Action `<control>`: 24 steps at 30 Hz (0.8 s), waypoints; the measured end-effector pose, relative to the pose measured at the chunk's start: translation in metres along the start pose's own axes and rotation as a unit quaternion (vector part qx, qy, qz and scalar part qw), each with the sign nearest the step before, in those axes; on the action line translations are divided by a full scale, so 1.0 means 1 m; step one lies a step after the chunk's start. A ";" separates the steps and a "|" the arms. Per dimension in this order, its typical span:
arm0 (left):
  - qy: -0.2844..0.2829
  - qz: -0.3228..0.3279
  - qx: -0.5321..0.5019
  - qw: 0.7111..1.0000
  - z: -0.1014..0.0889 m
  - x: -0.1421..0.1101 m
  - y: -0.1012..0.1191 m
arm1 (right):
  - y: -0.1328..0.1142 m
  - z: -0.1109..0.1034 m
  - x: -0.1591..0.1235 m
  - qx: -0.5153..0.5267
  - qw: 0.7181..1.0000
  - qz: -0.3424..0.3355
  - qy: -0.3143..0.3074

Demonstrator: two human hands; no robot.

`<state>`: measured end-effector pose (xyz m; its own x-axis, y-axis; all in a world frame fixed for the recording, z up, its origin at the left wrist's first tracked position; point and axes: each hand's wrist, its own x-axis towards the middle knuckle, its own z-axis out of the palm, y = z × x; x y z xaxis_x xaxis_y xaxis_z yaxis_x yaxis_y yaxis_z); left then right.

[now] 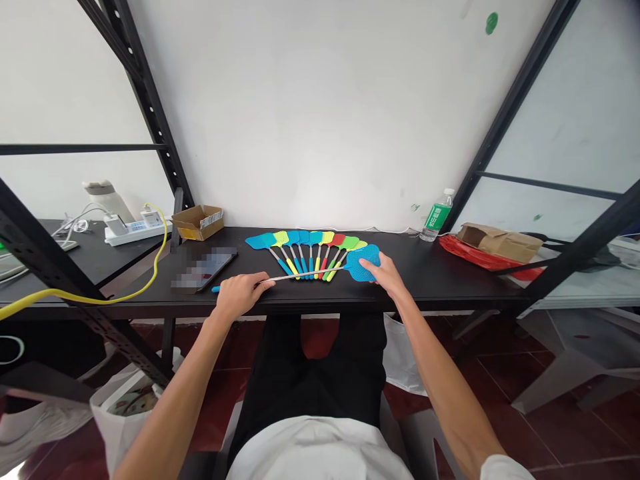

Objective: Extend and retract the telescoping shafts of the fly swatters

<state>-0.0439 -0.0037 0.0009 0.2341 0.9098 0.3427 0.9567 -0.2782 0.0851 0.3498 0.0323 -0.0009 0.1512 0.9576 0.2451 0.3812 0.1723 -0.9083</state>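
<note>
Blue Fly Swatter, Held Lengthwise in Two Hands, with a Fan of Others

Item one: blue fly swatter (358, 264), held crosswise near the front edge of the black table (425, 273), its head to the right and its handle end to the left.
Grip, left hand (243, 292): closed around the swatter near the handle, the blue end showing beyond the fist.
Grip, right hand (387, 273): clamped on the head, thumb on the upper face; the fingers beneath are hidden.
Item two: fan of fly swatters (282, 238), laid on the table in blue, yellow, red and green. Heads overlap toward the wall (325, 133); handles converge toward the near edge. The held shaft crosses in front of their handle ends; contact cannot be told.
Step in hand, as judged: a single piece steadied at both ends, apart from the orderly spread, being handled or positioned.
Next move, as judged: calls for both hands working together, the thin shaft kept level and clear of the fan, lest neighbouring handles be nudged.
Surroundings: open cardboard box (197, 223) and dark-screened device (216, 267) at left; green-labelled bottle (437, 219) and brown paper package (500, 241) on red plastic (456, 253) at right.
</note>
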 end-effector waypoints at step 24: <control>-0.010 0.014 -0.064 0.998 -0.005 0.000 -0.004 | -0.020 0.020 -0.011 0.134 0.986 -0.030 -0.093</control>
<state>-0.0486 -0.0041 0.0047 0.2645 0.9069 0.3280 0.9202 -0.3391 0.1957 0.3224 0.0225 0.0078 -0.0439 0.9652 0.2577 0.1255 0.2613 -0.9571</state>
